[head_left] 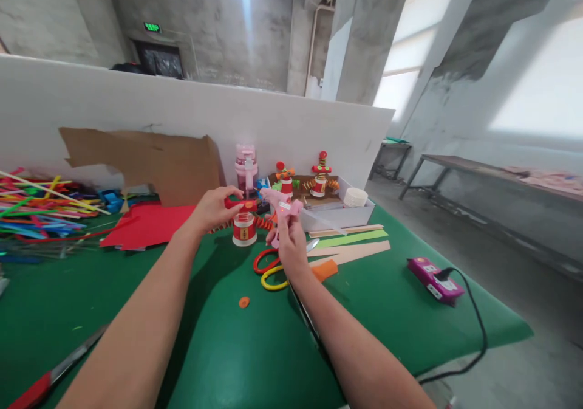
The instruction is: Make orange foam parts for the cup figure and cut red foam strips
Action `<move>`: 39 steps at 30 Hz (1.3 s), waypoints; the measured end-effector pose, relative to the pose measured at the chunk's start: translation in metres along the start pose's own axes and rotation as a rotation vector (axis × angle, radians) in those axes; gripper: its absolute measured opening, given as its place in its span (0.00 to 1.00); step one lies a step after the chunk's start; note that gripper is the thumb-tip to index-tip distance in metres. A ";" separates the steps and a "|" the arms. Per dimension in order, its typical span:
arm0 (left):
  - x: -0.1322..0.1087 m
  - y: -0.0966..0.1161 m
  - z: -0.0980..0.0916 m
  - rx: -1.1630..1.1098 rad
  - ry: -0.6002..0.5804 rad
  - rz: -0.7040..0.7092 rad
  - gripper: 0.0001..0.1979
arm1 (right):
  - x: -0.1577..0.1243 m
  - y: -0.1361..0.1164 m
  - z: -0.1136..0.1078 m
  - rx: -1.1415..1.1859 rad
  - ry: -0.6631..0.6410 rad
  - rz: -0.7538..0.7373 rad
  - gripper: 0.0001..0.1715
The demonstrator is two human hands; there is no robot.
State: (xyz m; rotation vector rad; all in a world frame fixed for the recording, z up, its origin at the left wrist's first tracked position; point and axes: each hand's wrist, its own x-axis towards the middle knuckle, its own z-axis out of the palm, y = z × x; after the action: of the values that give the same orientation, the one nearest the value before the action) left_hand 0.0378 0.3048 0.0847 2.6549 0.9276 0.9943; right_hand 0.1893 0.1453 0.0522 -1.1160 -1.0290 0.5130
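My left hand point(213, 209) grips the red top piece of a paper-cup figure point(245, 231), thumb and fingers closed round its left end. The figure stands upright on the table, a red and white cup with folded paper arms at its sides. My right hand point(291, 242) is wrapped round a pink hot glue gun point(281, 204), whose nozzle points left toward the figure's top. Just below the right hand lie scissors with red and yellow handles point(272, 278), partly hidden by it. A small orange paper disc point(244, 302) rests in front.
Two similar figures point(319, 185) stand in a white box point(339, 217) behind. Paper strips point(350, 252) lie to the right, near a purple power strip point(435, 280) with a black cord. Red paper point(146, 225), cardboard point(159, 160) and colored sticks point(40, 205) are left; red-handled pliers-like tool point(54, 372) front left.
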 end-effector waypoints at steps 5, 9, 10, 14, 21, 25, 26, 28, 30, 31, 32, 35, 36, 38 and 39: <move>-0.001 0.005 0.006 -0.010 -0.023 0.059 0.15 | -0.003 0.014 -0.020 -0.195 -0.045 -0.044 0.18; -0.002 0.008 0.011 -0.015 -0.045 0.061 0.14 | 0.001 0.014 -0.025 -0.234 -0.058 -0.049 0.17; -0.002 0.008 0.012 -0.015 -0.046 0.056 0.14 | 0.002 0.014 -0.025 -0.243 -0.070 -0.051 0.16; -0.003 0.009 0.014 -0.016 -0.028 0.025 0.13 | 0.001 0.014 -0.023 -0.259 -0.104 -0.048 0.15; -0.005 0.009 0.012 -0.012 -0.006 -0.016 0.12 | -0.001 0.018 -0.021 -0.201 -0.088 -0.004 0.17; -0.005 0.009 0.012 -0.007 0.002 -0.040 0.12 | 0.001 0.026 -0.020 -0.258 -0.062 -0.002 0.18; -0.005 0.009 0.012 -0.005 0.005 -0.043 0.12 | 0.001 0.027 -0.020 -0.268 -0.064 -0.004 0.18; -0.006 0.009 0.012 -0.002 0.010 -0.044 0.13 | 0.001 0.030 -0.020 -0.277 -0.065 -0.010 0.19; -0.006 0.009 0.012 0.000 0.010 -0.042 0.13 | 0.001 0.031 -0.020 -0.275 -0.060 -0.018 0.20; -0.005 0.009 0.012 0.001 0.010 -0.042 0.13 | 0.001 0.031 -0.020 -0.272 -0.059 -0.020 0.21; -0.005 0.009 0.012 0.002 0.011 -0.042 0.14 | 0.001 0.031 -0.020 -0.268 -0.063 -0.019 0.21; -0.005 0.009 0.013 0.004 0.021 -0.044 0.14 | 0.000 0.030 -0.021 -0.267 -0.078 -0.007 0.21; -0.005 0.008 0.013 0.005 0.024 -0.044 0.14 | 0.000 0.029 -0.021 -0.271 -0.082 -0.005 0.21; -0.005 0.008 0.013 0.008 0.028 -0.047 0.14 | 0.000 0.027 -0.021 -0.276 -0.091 -0.007 0.21; -0.005 0.008 0.013 0.010 0.029 -0.049 0.14 | 0.000 0.027 -0.021 -0.278 -0.097 -0.009 0.21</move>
State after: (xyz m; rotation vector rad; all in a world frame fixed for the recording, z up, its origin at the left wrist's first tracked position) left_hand 0.0471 0.2967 0.0749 2.6193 1.0004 1.0223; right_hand 0.2117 0.1456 0.0262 -1.3411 -1.2159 0.4288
